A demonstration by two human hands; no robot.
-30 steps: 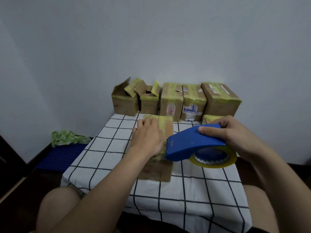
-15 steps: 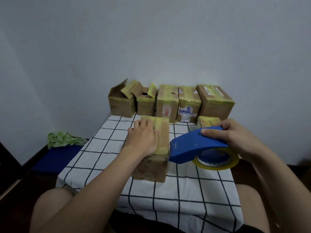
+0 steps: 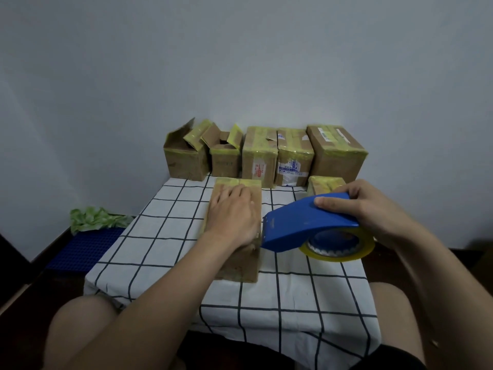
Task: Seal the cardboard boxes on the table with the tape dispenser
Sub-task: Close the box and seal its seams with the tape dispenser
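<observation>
A long cardboard box (image 3: 241,265) lies in the middle of the checked tablecloth (image 3: 165,231), yellow tape along its top. My left hand (image 3: 232,213) presses flat on that top with straight fingers. My right hand (image 3: 368,206) grips the blue tape dispenser (image 3: 301,225) with its yellowish tape roll (image 3: 338,249). The dispenser's front edge sits at the box's right side, just past my left hand's heel. A small taped box (image 3: 324,182) peeks out behind the dispenser.
Five cardboard boxes stand in a row against the wall: two open ones (image 3: 186,158) (image 3: 224,156) on the left, three taped ones (image 3: 260,158) (image 3: 293,158) (image 3: 336,153) to the right. A blue mat (image 3: 85,247) and green cloth (image 3: 96,218) lie on the floor, left. My knees are below the table edge.
My left hand stayed flat on the box, sliding a little toward me. The dispenser in my right hand dropped slightly against the box's right edge. The camera view shifted.
</observation>
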